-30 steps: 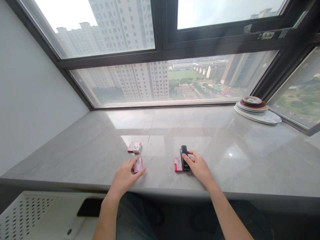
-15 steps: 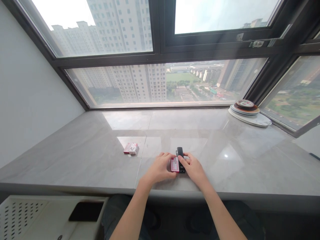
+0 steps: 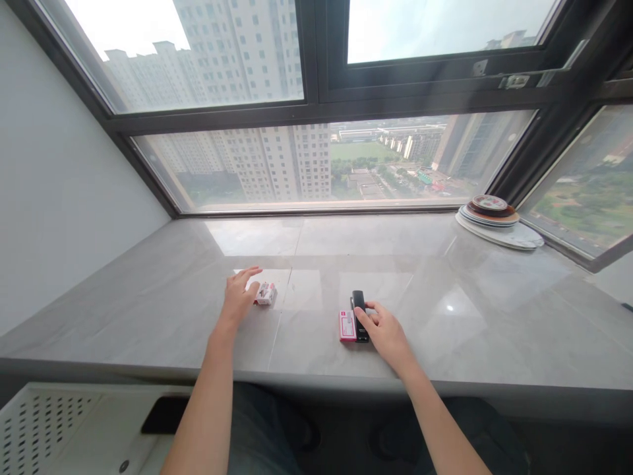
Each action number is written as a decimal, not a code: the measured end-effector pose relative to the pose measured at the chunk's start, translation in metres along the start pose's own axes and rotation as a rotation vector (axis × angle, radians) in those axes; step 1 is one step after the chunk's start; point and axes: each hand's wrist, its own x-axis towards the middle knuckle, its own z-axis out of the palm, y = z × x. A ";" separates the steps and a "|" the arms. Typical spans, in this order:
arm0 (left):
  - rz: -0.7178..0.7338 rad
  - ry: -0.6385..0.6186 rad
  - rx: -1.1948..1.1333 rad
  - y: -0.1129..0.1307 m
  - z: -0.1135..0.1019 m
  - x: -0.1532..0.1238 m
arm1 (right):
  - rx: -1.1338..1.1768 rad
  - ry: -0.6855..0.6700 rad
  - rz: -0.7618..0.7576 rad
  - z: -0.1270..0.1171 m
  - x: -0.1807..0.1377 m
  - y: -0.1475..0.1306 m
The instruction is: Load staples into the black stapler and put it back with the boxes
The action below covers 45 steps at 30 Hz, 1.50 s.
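Observation:
A black stapler (image 3: 359, 305) lies on the grey marble sill (image 3: 445, 316). A small red and white box (image 3: 347, 326) lies flat against its left side. My right hand (image 3: 386, 332) grips the stapler's near end with thumb and curled fingers. Further left, a small red and white box (image 3: 266, 293) sits on the sill. My left hand (image 3: 239, 295) hovers at that box with fingers stretched out, its fingertips just beyond it, and holds nothing.
A stack of plates (image 3: 497, 221) sits at the far right corner by the window frame. A white perforated crate (image 3: 44, 429) stands below the sill at lower left. The wall closes off the left side.
My left hand carried a red box to the stapler's left side, let go of it, then swung back left to the other box. My right hand stayed on the stapler.

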 end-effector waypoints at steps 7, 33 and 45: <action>-0.025 -0.146 0.049 -0.069 -0.022 -0.037 | -0.002 0.001 0.006 0.001 0.002 0.000; 0.144 -0.137 -0.229 0.061 -0.008 -0.092 | 0.006 0.007 0.018 0.001 -0.001 0.001; 0.268 -0.565 -0.516 0.142 0.064 -0.083 | -0.003 0.009 -0.032 0.002 -0.001 0.002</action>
